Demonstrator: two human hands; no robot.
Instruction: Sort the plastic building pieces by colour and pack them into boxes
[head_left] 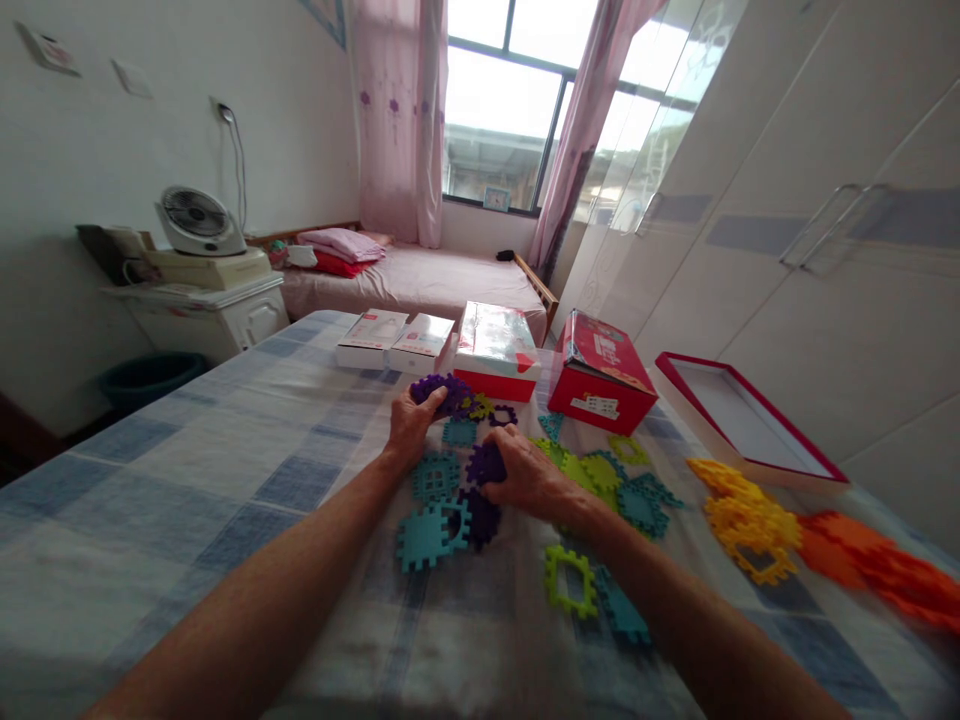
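My left hand (411, 425) is closed on several purple interlocking tiles (448, 393) near the white and red box. My right hand (521, 468) grips a purple interlocking tile (486, 464), its fingers bent over the tile's edge. Under and in front of it lies another dark purple tile (482, 520). Teal tiles (426, 535) lie between my forearms, some with cut-out centres. Beyond my right hand sit a yellow-green tile (481, 405) and a purple frame tile (502, 415). More lime green tiles (592, 475) are piled to the right, partly behind my right hand.
Two white boxes (371, 335), a white and red box (495, 345) and a red box (600, 370) line the far table edge. An open box lid (750, 410) lies right. Yellow tiles (750, 520) and orange tiles (877, 565) are heaped on the right of the checked cloth (247, 470).
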